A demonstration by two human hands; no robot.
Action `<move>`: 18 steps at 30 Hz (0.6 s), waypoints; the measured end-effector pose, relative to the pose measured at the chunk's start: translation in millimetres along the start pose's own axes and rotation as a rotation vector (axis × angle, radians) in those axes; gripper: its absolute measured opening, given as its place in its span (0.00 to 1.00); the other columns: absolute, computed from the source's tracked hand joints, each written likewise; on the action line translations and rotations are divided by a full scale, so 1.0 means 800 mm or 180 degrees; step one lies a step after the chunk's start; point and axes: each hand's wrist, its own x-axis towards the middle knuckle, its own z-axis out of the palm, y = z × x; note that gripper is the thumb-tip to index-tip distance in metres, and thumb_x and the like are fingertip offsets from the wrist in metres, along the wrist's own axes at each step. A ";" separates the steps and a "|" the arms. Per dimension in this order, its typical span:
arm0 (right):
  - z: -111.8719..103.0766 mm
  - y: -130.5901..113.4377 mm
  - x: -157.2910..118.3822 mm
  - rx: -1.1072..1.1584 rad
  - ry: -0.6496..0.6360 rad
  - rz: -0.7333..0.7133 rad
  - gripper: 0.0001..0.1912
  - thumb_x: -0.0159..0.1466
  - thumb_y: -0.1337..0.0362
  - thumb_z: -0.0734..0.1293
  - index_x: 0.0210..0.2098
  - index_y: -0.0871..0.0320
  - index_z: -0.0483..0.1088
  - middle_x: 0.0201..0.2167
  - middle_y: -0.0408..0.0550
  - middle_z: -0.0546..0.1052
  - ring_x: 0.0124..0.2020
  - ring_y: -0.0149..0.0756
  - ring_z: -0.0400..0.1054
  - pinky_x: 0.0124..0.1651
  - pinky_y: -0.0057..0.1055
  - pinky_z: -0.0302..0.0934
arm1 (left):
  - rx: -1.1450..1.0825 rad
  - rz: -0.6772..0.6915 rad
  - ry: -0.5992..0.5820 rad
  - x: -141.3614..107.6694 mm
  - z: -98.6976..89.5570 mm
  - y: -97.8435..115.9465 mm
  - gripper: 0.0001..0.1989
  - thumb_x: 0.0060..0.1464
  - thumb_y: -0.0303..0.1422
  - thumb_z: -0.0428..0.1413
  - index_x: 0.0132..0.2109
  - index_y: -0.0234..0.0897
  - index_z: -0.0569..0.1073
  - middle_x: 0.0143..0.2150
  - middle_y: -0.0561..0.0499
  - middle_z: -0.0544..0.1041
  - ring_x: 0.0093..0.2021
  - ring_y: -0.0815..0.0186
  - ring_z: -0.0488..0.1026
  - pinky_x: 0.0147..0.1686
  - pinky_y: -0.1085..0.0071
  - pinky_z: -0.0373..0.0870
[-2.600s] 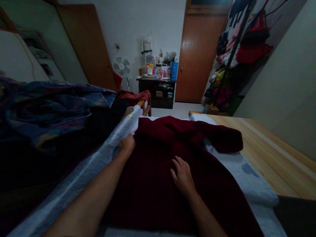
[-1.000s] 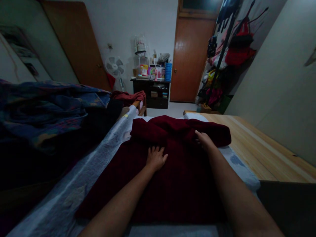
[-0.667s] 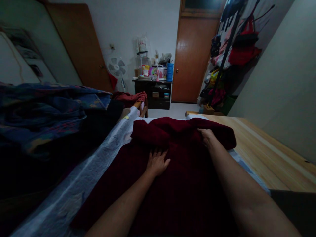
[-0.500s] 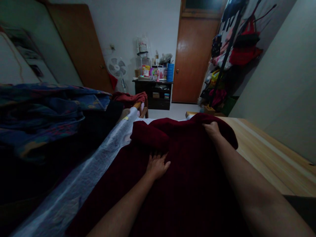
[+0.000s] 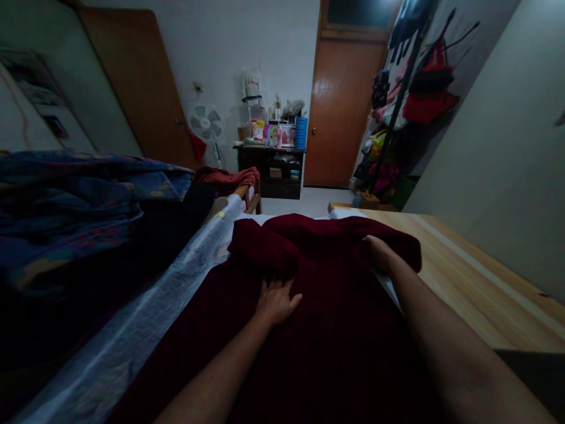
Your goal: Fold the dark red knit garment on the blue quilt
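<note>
A dark red garment point(image 5: 326, 318) lies spread out in front of me, with one sleeve point(image 5: 265, 247) folded across at its far left. My left hand point(image 5: 276, 301) rests flat on the cloth, fingers spread, their tips against the lower edge of that folded sleeve. On the far right, my right hand point(image 5: 378, 252) pinches the garment beside another folded part point(image 5: 397, 238), which hangs toward the wooden boards. Most of the right fingers are hidden by the hand itself and by the dark cloth.
A white sheet point(image 5: 176, 282) runs beneath the garment. Bare wooden boards point(image 5: 454, 271) lie to the right, along a wall. Piled clothes point(image 5: 75, 206) cover the left side. Farther off stand a fan point(image 5: 206, 122), a dark cabinet point(image 5: 278, 176) and a wooden door point(image 5: 342, 112).
The right-hand part of the garment has come down lower and flatter, and my right hand has lowered with it. A strip of white shows beside my right wrist. My left hand stays on the cloth.
</note>
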 end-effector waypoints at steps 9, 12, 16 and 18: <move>0.007 -0.010 -0.011 -0.0426 0.0387 -0.0289 0.07 0.58 0.64 0.68 0.33 0.59 0.66 0.23 0.45 0.73 0.23 0.33 0.66 0.26 0.27 0.60 | -0.0026 -0.0053 0.0019 -0.002 -0.001 0.002 0.31 0.60 0.53 0.41 0.66 0.47 0.57 0.62 0.42 0.66 0.64 0.48 0.58 0.61 0.44 0.47; 0.006 -0.017 -0.006 -0.0671 0.0815 -0.0581 0.11 0.58 0.63 0.69 0.39 0.59 0.67 0.36 0.51 0.76 0.36 0.38 0.71 0.35 0.28 0.63 | -0.0020 -0.0051 0.0038 -0.001 0.000 0.002 0.31 0.60 0.53 0.41 0.66 0.47 0.58 0.62 0.42 0.66 0.64 0.48 0.57 0.61 0.44 0.46; 0.007 -0.010 0.000 -0.2339 0.1484 -0.0838 0.17 0.60 0.58 0.68 0.45 0.60 0.68 0.42 0.59 0.76 0.45 0.48 0.70 0.44 0.36 0.62 | 0.0024 -0.0022 0.0103 -0.001 0.001 0.001 0.31 0.60 0.53 0.41 0.66 0.46 0.57 0.64 0.42 0.64 0.65 0.48 0.55 0.62 0.44 0.44; 0.007 -0.001 0.001 -0.2956 0.1368 -0.0736 0.18 0.62 0.53 0.64 0.45 0.61 0.69 0.41 0.63 0.75 0.44 0.51 0.71 0.43 0.40 0.62 | 0.0038 -0.0006 0.0100 -0.001 0.002 0.000 0.31 0.61 0.53 0.40 0.66 0.46 0.58 0.64 0.42 0.64 0.65 0.48 0.55 0.62 0.44 0.44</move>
